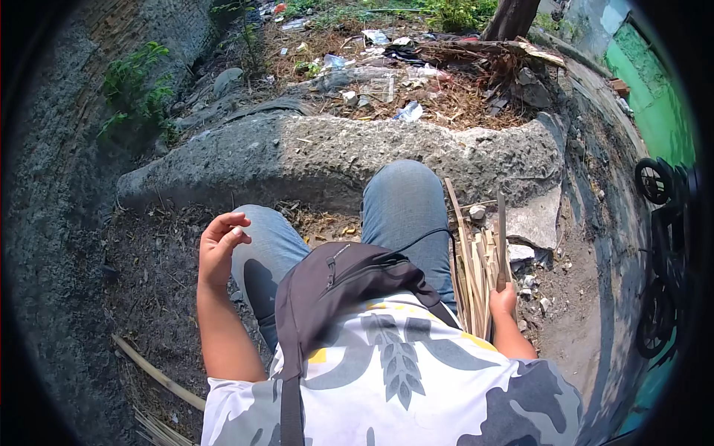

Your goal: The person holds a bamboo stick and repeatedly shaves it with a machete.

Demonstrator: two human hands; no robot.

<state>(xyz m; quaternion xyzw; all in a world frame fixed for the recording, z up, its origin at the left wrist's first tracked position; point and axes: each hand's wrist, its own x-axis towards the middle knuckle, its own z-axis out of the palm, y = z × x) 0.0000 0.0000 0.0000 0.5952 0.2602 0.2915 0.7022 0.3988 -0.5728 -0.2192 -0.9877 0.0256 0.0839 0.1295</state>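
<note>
Blade-like tool (502, 230) in R hand (503, 299), closed tight round lower end, mid-right nr pale strips (474, 271); L hand (221, 251), mid-left, half-curled, looks empty: keep it & R knee (405, 193) clear.

Outdoor spot, looks like a rough yard or lane next to bldgs. Bare dirt ground (569, 305) w/ sun & hard shadows; broken concrete ledge (372, 152), then litter (408, 112) & dry leaves (450, 111) around a tree trunk (512, 18). L side: rough wall (59, 186) w/ a green plant (141, 82) alongside. R side: green-painted wall (639, 82), prob. a bike (657, 256) nearby.
</note>
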